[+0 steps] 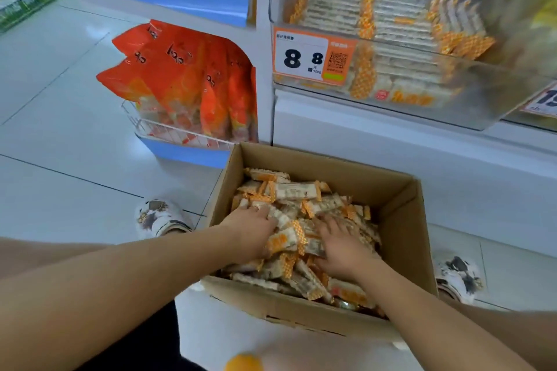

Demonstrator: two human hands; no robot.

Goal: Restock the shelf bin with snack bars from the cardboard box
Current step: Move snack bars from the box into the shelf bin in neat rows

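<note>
An open cardboard box (401, 220) stands on the floor, heaped with loose snack bars (297, 191) in white wrappers with orange checked ends. Both hands are inside it. My left hand (251, 230) lies palm down on the left of the heap, its fingers sunk among the bars. My right hand (342, 245) rests on the right of the heap with fingers spread over the bars. Above, at the upper right, the clear shelf bin (470, 101) holds neat rows of the same bars (394, 18).
A price tag reading 8 8 (303, 57) hangs on the bin's front. Orange snack bags (187, 78) stand in a wire basket left of the shelf unit. My slippered feet (159, 217) flank the box on the white tiled floor.
</note>
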